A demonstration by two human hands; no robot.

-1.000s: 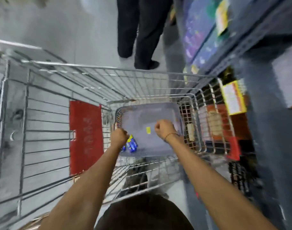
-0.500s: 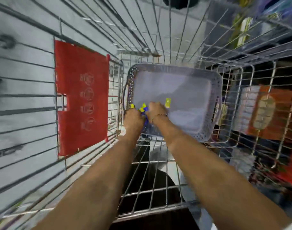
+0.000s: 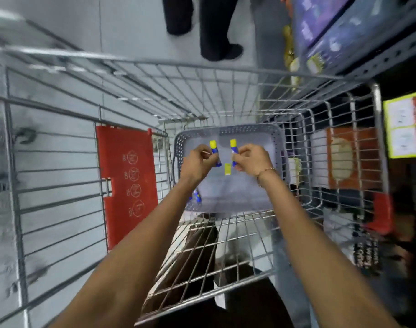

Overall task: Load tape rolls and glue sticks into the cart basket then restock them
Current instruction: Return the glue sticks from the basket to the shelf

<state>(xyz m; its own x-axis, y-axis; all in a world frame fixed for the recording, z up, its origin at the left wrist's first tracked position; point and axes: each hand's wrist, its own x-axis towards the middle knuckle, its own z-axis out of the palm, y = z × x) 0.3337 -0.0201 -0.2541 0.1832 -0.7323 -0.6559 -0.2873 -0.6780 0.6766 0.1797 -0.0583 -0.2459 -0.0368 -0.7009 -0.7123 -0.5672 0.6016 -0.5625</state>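
A grey perforated plastic basket [image 3: 228,130] sits in the wire shopping cart [image 3: 202,67]. My left hand [image 3: 197,162] is shut on a blue glue stick with a yellow cap [image 3: 213,147], held upright above the basket. My right hand [image 3: 252,160] is shut on a second blue and yellow glue stick [image 3: 233,146] beside it. A small yellow label [image 3: 227,168] lies on the basket floor between my hands. Another blue glue stick [image 3: 197,196] lies at the basket's near left corner, partly hidden by my left forearm. No tape rolls are visible.
The cart's red child-seat flap [image 3: 126,183] hangs to the left of the basket. A person's dark trouser legs and shoe [image 3: 220,46] stand beyond the cart's front. Store shelving with packaged goods [image 3: 344,36] and a yellow price card [image 3: 405,126] runs along the right.
Both hands have risen from the basket's near left corner, each lifting a glue stick upright. The camera has tilted up, showing the aisle and the person ahead again.
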